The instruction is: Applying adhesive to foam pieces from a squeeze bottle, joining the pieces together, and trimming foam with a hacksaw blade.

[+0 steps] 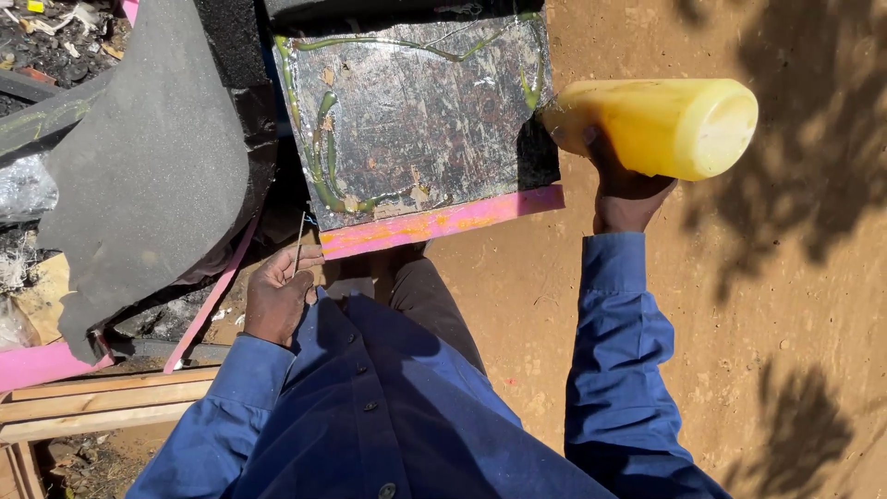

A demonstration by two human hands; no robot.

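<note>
Right now my right hand (621, 189) has its grip wrapped around a yellow plastic bottle (661, 127), a smooth, rounded, translucent jug tipped on its side with its flat base pointing away from the board and its neck end at the board's right edge. That board (416, 120) is my landmark: a squarish slab with a dark, scuffed, shiny face, flecked with torn paper scraps, and a bright pink edge (443, 222) along the side nearest me. A wet greenish bead of glue (319, 148) runs in a wavy line around the board's face, thick along its left side and thinner across the top.

My left hand (277, 296) sits just below the board's near left corner, fingers curled in a narrow grip on a thin metal rod (300, 242) that stands up toward the pink edge. Left of the board lies a sheet of grey foam (148, 176), matte and fine-grained, with a curved cut edge. Further left and nearer me are pale wooden planks (102, 402). Right of the board is bare reddish dirt ground (785, 305), dappled with leaf shadow.
</note>
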